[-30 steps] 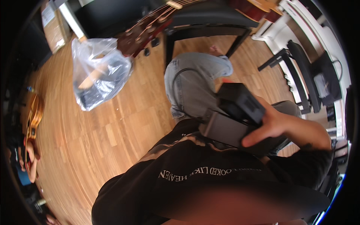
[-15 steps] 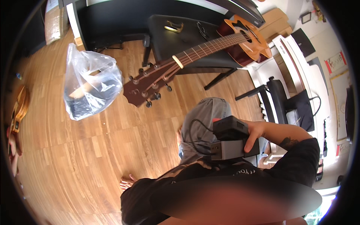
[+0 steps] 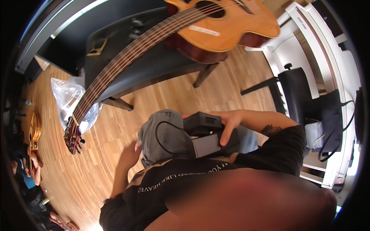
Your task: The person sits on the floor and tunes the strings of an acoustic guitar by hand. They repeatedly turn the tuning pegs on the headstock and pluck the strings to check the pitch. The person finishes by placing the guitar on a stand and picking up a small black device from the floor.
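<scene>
My right hand (image 3: 230,129) is closed around a black boxy device (image 3: 202,123) with a grey block (image 3: 210,145) beneath it, held above my lap. Its thumb presses the near side, and the other fingers are mostly hidden. A black cable loops from the device over my grey-trousered knee. Down beside that knee is my left hand (image 3: 135,149); its fingers are partly hidden behind the leg, so their pose is unclear. An acoustic guitar (image 3: 235,32) lies on the black bench (image 3: 154,71), its neck reaching out to the left past the bench edge. Neither hand touches it.
On the bench lie a gold capo (image 3: 98,48) and a small blurred black item (image 3: 135,27). A clear plastic bag (image 3: 63,92) rests on the wooden floor. At far left, another person's hand (image 3: 36,167) is near a small guitar (image 3: 35,127). A white keyboard piano (image 3: 323,50) stands right.
My view has shifted, bringing the guitar and bench nearer and further left. My left arm has come forward beside the knee. The right hand keeps its hold on the device.
</scene>
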### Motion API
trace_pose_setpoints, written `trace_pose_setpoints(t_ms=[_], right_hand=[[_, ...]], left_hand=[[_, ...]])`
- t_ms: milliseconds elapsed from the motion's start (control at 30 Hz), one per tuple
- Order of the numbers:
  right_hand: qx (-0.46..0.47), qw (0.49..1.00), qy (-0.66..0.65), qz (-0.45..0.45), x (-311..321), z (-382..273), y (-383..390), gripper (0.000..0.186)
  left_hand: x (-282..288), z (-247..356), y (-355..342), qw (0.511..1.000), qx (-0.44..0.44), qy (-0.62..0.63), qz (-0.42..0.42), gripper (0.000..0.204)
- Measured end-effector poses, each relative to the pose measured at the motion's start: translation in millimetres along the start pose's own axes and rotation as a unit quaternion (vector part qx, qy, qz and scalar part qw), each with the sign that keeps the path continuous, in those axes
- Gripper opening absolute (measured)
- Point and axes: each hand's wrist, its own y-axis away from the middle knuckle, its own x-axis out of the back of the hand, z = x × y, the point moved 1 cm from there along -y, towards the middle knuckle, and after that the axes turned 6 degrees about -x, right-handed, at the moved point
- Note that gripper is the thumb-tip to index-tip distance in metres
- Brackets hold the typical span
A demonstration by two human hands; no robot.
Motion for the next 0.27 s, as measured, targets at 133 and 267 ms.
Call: trace_pose_setpoints(t_ms=[133,267], right_hand=[[0.028,0.996,-0.087,0.007,-6,-25,72,0.131],[0.113,0.978,-0.161,0.074,-63,-63,138,0.131]], left_hand=[[123,294,77,0.603,-0.752,0.213,0.162,0.036],[241,471,155,0.476,-0.807,0.138,0.321,0.047]])
